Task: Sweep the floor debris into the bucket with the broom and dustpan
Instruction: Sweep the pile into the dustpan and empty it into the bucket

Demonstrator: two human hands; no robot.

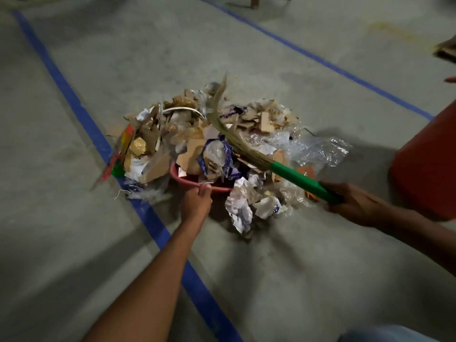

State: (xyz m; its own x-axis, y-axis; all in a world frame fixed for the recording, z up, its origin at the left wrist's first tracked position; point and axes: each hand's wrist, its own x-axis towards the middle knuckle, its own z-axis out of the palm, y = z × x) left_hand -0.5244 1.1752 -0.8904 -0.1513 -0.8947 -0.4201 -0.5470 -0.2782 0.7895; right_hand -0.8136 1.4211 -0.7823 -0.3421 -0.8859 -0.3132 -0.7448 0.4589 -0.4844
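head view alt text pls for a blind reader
A person's left hand grips a pink dustpan half buried under a pile of paper, cardboard and plastic debris, while the right hand holds a green-handled broom whose bristles lie across the pile. An orange bucket stands at the right edge, and blue tape lines cross the grey floor.

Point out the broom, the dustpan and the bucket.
broom (296, 180): head view, on its green handle.
dustpan (173, 172): head view, on its pink rim.
bucket (429, 166): head view, on its orange wall.
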